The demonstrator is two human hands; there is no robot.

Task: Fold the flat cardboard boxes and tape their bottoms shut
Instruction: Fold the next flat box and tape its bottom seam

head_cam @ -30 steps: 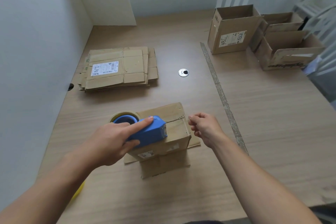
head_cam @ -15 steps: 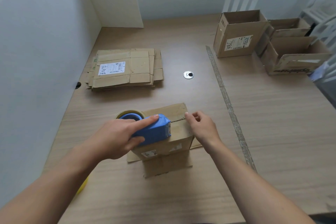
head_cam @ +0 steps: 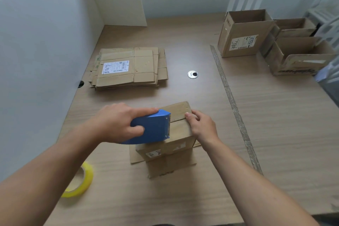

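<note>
1. Fingers (head_cam: pixel 145 111) of the left hand (head_cam: pixel 119 123) are wrapped round a blue dispenser (head_cam: pixel 156 128). The index finger lies along its top, the thumb is on its near side, and its toothed edge points right.
2. The right hand (head_cam: pixel 202 127) has its fingers (head_cam: pixel 189 115) curled over the right top edge of the box (head_cam: pixel 180 134), one fingertip at the seam between the flaps. Whether they also pinch tape, I cannot tell.
3. The box stands at the centre of the frame on the tabletop (head_cam: pixel 275 134) with its closed flaps upward. It is under the dispenser and between the two hands. Its lower flaps splay flat on the tabletop at the near and left sides.
4. Counted: one dispenser; one yellow roll (head_cam: pixel 83 181) at lower left, beside the left forearm; one stack of flat boxes (head_cam: pixel 132 68) at upper left; three open boxes (head_cam: pixel 244 42) at upper right.
5. The three open boxes stand close together with their tops up. Bare cardboard walls show inside them. The leftmost has a white label on its near side.
</note>
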